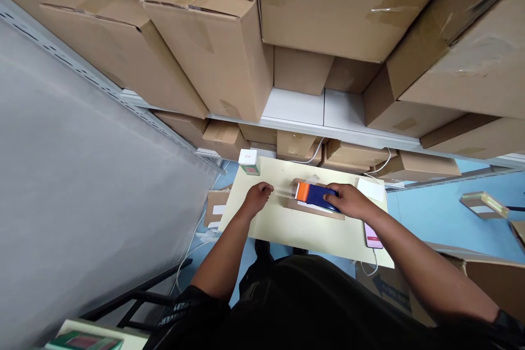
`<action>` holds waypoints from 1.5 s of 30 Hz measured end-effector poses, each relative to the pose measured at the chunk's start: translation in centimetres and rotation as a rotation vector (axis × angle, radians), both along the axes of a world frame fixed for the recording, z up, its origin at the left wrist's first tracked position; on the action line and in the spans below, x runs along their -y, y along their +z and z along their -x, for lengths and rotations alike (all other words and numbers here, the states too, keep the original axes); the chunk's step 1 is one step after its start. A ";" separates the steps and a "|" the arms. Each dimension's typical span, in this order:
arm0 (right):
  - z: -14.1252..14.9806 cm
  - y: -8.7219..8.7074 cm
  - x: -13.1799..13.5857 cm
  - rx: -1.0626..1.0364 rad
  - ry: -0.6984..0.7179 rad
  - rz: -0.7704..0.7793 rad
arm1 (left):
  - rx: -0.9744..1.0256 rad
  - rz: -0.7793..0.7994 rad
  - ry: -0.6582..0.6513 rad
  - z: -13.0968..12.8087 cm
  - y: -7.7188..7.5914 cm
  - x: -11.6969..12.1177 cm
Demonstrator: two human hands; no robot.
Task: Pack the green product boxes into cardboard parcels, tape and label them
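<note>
My right hand [348, 200] is closed around the blue body of a tape dispenser [319, 197], which has an orange front end with a pale toothed edge. The dispenser is over a small cardboard box [292, 203] lying on the cream table [283, 232]. My left hand [258, 198] is to the left of the box, fingers pinched. Between it and the dispenser stretches a faint strip of clear tape [284, 193], its end at my left fingertips. Much of the box top is hidden by the dispenser.
A small white-and-green box [249, 162] stands at the table's back left corner. At the right side are a phone [373, 235] with a cable and a white object [370, 188]. Shelves of cardboard boxes [205, 49] rise behind; a grey wall [90, 175] is left.
</note>
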State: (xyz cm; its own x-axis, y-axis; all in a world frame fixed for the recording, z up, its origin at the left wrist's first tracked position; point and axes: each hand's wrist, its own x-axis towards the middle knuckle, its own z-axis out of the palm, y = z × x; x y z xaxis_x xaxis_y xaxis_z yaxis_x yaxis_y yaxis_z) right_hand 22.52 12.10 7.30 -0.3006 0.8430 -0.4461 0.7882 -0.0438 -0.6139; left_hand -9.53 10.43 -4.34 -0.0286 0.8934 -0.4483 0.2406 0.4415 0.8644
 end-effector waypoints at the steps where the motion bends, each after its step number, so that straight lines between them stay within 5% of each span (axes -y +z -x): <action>1: 0.1 0.2 -0.1 0.012 0.003 -0.006 | -0.008 0.003 -0.002 -0.1 -0.4 0.1; 14: -0.3 0.2 0.3 0.130 -0.042 0.007 | -0.053 -0.052 -0.026 -1.8 -3.5 -0.6; 29: 0.3 0.1 0.3 0.208 -0.057 -0.005 | -0.138 -0.125 -0.070 -7.5 -6.2 -0.2; 35: 0.5 0.0 0.4 0.216 -0.037 0.010 | -0.219 -0.118 -0.117 -6.8 -7.2 -1.3; 40: 0.8 0.3 0.5 0.219 -0.047 0.019 | -0.169 -0.246 -0.193 -4.9 -5.7 -1.6; 45: 1.0 1.2 0.4 0.240 -0.064 0.048 | -0.053 -0.452 -0.696 -3.3 -1.8 -2.8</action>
